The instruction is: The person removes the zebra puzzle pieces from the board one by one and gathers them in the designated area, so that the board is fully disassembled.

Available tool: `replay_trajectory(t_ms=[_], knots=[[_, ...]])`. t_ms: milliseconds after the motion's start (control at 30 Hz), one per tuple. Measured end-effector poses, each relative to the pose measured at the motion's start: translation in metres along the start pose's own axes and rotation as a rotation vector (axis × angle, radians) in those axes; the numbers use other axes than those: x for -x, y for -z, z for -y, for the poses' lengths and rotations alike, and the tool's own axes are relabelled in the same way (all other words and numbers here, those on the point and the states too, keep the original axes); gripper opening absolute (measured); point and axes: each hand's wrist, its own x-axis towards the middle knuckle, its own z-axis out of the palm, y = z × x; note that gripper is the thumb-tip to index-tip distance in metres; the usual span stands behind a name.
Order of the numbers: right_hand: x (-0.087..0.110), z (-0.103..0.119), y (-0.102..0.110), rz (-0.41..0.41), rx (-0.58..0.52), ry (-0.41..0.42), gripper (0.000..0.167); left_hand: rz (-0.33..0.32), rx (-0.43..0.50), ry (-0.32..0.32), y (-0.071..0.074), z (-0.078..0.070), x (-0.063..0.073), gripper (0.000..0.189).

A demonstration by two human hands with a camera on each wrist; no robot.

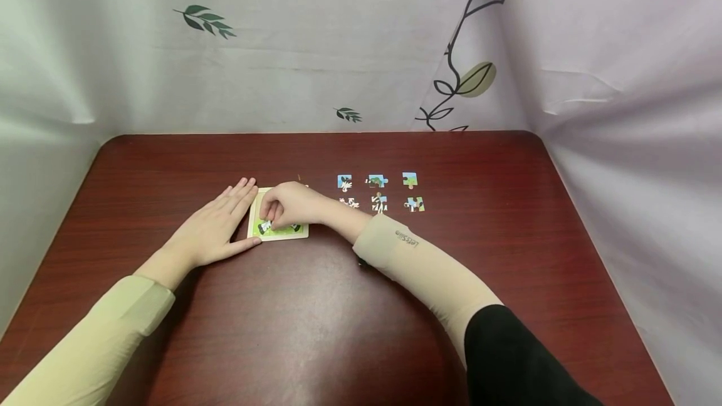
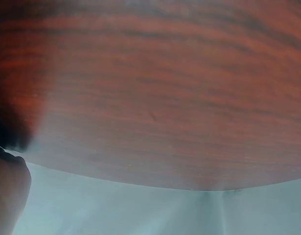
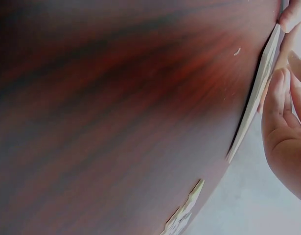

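A small square puzzle board (image 1: 289,235) with a pale rim and a green picture lies on the table. My left hand (image 1: 211,227) rests along its left side, fingers straight, thumb near the front corner. From the right, my right hand (image 1: 290,202) reaches over the board and covers much of it. Its curled fingers pinch at a small black-and-white puzzle piece (image 1: 264,227) near the front left of the picture. In the right wrist view, the right hand (image 3: 285,132) has its fingertips at the board (image 3: 255,93), which shows edge-on. Only a dark bit of hand (image 2: 8,191) enters the left wrist view.
Several loose jigsaw pieces (image 1: 376,181) lie in two rows right of the board, the front row (image 1: 415,204) just behind the right forearm. The reddish-brown table (image 1: 271,318) meets pale curtains (image 1: 282,80) with leaf prints at the back and sides.
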Motion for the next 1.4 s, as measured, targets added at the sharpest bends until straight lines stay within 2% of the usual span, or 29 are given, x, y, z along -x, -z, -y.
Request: replay_trajectory(t_ms=[667, 1400], knots=[[-0.015, 0.005, -0.004, 0.032, 0.219, 0.025, 0.029, -0.022, 0.0, -0.017, -0.002, -0.002, 0.0, 0.101], [-0.019, 0.003, -0.002, 0.088, 0.283, 0.104, 0.031, 0.012, 0.004, 0.008, 0.001, -0.002, -0.001, 0.102]])
